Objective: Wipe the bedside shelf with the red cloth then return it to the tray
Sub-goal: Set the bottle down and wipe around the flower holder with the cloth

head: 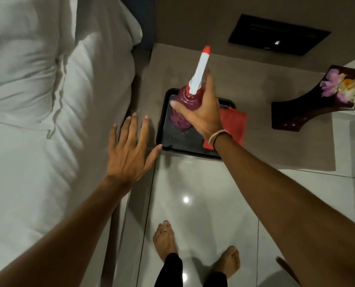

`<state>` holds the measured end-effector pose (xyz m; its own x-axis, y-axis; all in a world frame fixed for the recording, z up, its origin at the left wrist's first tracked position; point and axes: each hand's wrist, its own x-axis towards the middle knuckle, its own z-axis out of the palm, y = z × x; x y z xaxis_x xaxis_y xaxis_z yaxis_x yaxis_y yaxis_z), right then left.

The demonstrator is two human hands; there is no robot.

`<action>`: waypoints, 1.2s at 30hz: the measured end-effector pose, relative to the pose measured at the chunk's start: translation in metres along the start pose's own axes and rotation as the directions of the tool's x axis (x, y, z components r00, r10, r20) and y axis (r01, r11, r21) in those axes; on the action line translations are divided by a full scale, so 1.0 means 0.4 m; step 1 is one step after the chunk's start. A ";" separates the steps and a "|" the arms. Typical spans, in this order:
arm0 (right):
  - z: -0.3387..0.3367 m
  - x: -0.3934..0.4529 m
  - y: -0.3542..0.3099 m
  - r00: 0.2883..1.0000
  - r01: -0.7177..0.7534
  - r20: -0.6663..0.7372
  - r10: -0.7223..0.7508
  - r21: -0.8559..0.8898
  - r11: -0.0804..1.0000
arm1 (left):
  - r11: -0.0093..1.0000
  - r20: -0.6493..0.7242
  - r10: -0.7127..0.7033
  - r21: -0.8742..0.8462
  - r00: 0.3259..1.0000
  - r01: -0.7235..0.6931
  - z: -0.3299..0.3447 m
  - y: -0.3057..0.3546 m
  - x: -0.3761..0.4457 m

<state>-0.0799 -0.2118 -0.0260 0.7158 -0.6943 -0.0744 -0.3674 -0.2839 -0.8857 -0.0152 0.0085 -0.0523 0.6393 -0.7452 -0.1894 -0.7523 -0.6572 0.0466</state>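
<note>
A purple spray bottle point(181, 109) with a white nozzle tipped in red stands over the black tray point(182, 141), and my right hand point(201, 112) is closed around its body. The red cloth point(233, 124) lies folded on the tray's right side, hanging over the rim, partly hidden by my right wrist. The tray rests on the beige bedside shelf point(265, 141) near its front left corner. My left hand point(130, 149) hovers with fingers spread just left of the tray, thumb tip close to the tray's front left corner, holding nothing.
A white bed with pillows point(48, 100) fills the left side. A dark wooden dish with flowers point(309, 104) sits at the shelf's right. A black wall panel point(279, 34) is above. My bare feet point(193, 247) stand on glossy floor tiles.
</note>
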 end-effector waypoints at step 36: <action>-0.629 -0.468 0.393 0.707 -0.378 0.288 0.646 0.926 0.001 | 0.922 -0.291 0.384 0.074 0.876 -0.380 -0.171 0.648 0.073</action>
<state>-0.4211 -0.2929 -0.0361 0.4397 -0.4838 -0.7567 0.2783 0.8745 -0.3973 -0.1807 -0.1912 0.0214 0.3176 -0.9383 0.1371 -0.9482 -0.3148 0.0422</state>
